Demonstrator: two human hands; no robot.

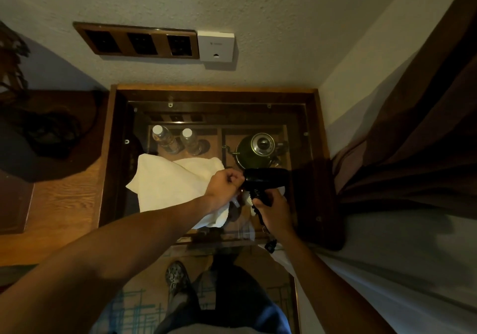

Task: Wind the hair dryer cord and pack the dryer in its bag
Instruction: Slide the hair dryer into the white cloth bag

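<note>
Standing over a glass-topped wooden cabinet (320, 127), the person holds a black hair dryer (265, 179) above the glass, near the right front. Right hand (275, 209) wraps its fingers tight round the handle; coiled cord (263, 221) trails down past the wrist to a dark plug (271, 246). Left hand (224, 185) sits just beside the dryer's rear end, fingers curled together in a pinch; what it pinches, cannot tell. White cloth bag (167, 181) lies crumpled on the glass under the left wrist. Below the glass, a divided tray: left compartment has two capped water bottles (175, 140), right compartment a dark kettle (255, 150). Wall sockets (136, 42) above.
</note>
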